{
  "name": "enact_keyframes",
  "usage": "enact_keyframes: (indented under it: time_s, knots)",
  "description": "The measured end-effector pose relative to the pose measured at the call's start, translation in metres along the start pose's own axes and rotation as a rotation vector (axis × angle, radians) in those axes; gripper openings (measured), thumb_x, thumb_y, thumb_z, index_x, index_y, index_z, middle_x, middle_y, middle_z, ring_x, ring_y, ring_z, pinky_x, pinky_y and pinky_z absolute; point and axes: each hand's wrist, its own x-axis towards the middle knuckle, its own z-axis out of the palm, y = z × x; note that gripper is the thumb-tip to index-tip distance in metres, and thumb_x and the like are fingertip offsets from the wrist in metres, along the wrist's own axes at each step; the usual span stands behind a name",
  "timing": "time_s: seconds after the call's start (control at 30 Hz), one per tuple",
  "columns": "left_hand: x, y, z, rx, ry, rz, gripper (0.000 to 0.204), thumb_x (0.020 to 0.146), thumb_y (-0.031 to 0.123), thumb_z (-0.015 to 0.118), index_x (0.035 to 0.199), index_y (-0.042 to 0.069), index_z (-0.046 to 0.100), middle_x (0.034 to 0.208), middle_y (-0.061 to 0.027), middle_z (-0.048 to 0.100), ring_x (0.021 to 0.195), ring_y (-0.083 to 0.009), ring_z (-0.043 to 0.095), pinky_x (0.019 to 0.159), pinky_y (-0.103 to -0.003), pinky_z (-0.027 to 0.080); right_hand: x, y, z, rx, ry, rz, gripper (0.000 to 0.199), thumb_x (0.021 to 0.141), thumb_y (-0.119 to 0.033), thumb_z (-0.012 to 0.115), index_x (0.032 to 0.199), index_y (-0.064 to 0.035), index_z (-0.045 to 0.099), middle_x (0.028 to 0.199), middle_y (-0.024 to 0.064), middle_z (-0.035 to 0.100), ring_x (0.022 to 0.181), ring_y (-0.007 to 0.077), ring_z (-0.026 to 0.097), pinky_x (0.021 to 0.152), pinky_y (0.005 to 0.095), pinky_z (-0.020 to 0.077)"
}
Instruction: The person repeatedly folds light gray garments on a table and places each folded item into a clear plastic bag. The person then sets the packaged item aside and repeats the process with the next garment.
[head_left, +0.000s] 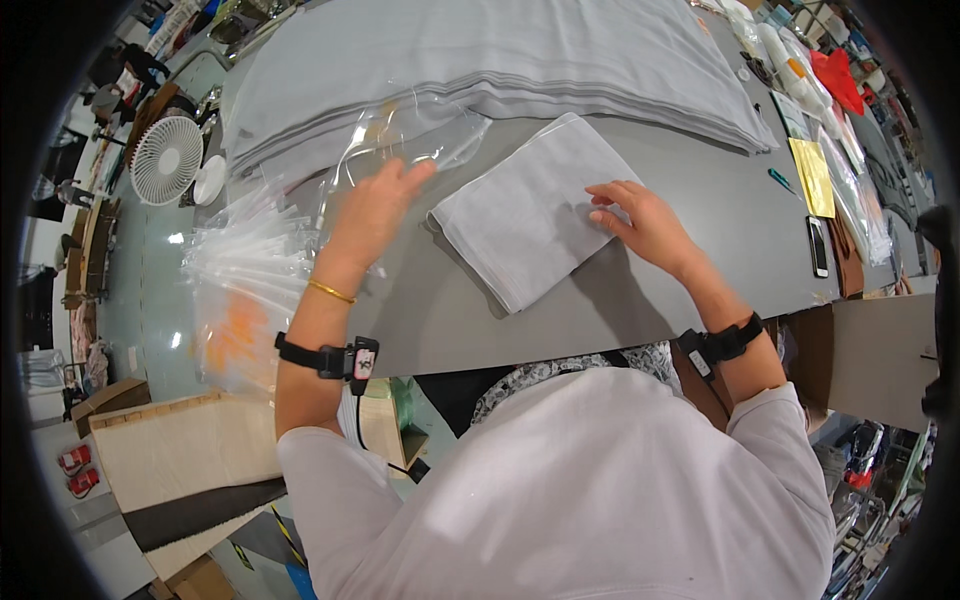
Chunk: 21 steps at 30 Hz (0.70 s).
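- Grip status: my left hand [375, 205] lies with fingers spread loosely on a clear plastic bag [405, 135]; I cannot tell whether any finger pinches the film. My right hand [640, 222] rests flat, fingers extended and closed on nothing, pressing on the folded grey cloth [530, 225].
- Location of the cloth: it lies on the grey table [700, 200], directly in front of me, between my two hands, one corner pointing toward the bag.
- Work done, as I judge it: the cloth is folded into a neat rectangle and one bag lies separated on the table edge beside it.
- Work left, as I judge it: the cloth is fully outside the bag. The bag looks flat, its mouth not visibly opened.
- Supply, cloth: a large stack of unfolded grey cloths [480, 50] covers the far side of the table, just behind the bag.
- Supply, bags: a fanned pile of clear bags [245, 265] sits to my left, below the table edge. All appear to hold nothing; orange print shows through the lower ones.
- Other items: a white fan [167, 158] stands at far left; a yellow sheet [812, 175] and a phone [818, 246] lie on the table at right.
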Motion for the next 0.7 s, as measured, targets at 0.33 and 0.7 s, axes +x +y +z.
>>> enact_keyframes:
  time_s: [0.33, 0.7]
  knots:
    - [0.008, -0.012, 0.029, 0.078, 0.128, 0.309, 0.026, 0.095, 0.023, 0.071, 0.104, 0.000, 0.061, 0.093, -0.0160, 0.061, 0.092, -0.0379, 0.064, 0.074, -0.048, 0.052, 0.072, 0.029, 0.025, -0.185, 0.089, 0.090, 0.072, 0.087, -0.061, 0.074, 0.140, -0.0135, 0.065, 0.151, 0.0115, 0.055, 0.140, 0.0357, 0.048, 0.117, 0.0536, 0.0329]
    - [-0.030, 0.017, 0.069, 0.037, 0.000, 0.093, 0.058, 0.086, 0.034, 0.080, 0.130, -0.001, 0.062, 0.117, -0.0129, 0.062, 0.105, -0.0338, 0.064, 0.084, -0.043, 0.054, 0.047, -0.072, 0.143, -0.395, 0.168, -0.172, 0.075, 0.084, -0.052, 0.076, 0.146, -0.0147, 0.057, 0.159, 0.0135, 0.045, 0.150, 0.0440, 0.035, 0.118, 0.0631, 0.0288]
